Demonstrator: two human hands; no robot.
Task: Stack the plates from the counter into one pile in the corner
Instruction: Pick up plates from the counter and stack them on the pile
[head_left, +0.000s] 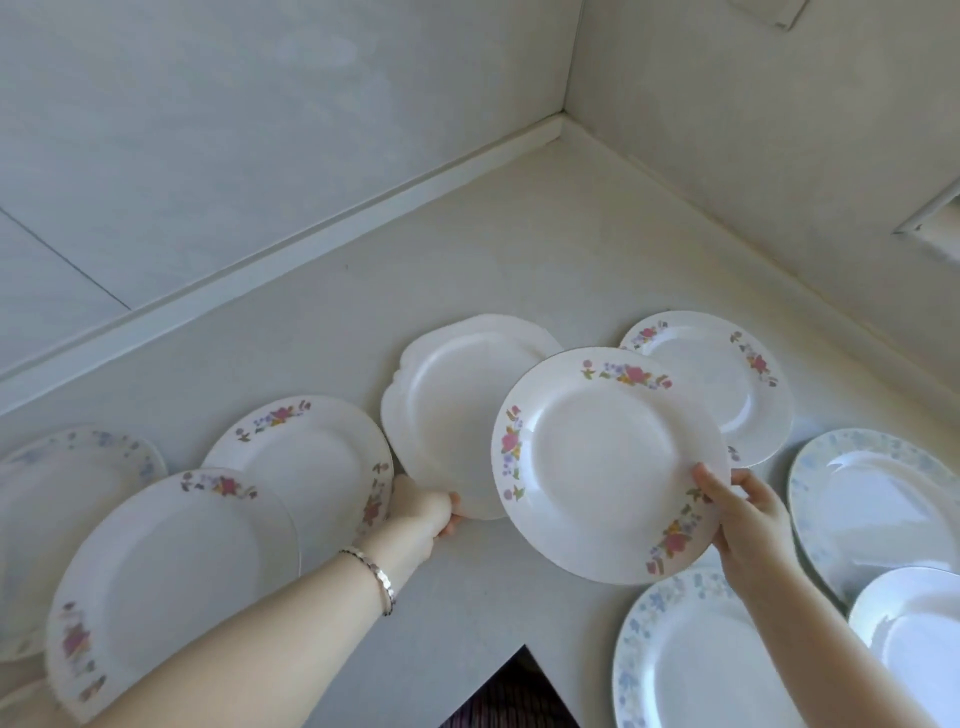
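My right hand (750, 525) grips the near right rim of a white plate with pink flowers (602, 462), held above the counter (509, 249). My left hand (421, 514) holds the near edge of a plain white scalloped plate (447, 410), which sits partly under the flowered one. Behind them lies another pink-flowered plate (727, 384). Two more pink-flowered plates (311, 452) (166, 577) and a blue-patterned plate (62, 483) lie overlapping on the left. Blue-patterned plates (691, 654) (878, 499) lie at the right. No plate stands in the far corner of the counter.
Two pale walls meet at the far corner (563, 117) with a raised trim strip along the counter's back. A plain white plate (919, 629) overlaps the blue ones at bottom right. The counter's inner edge notch (519, 686) is near me.
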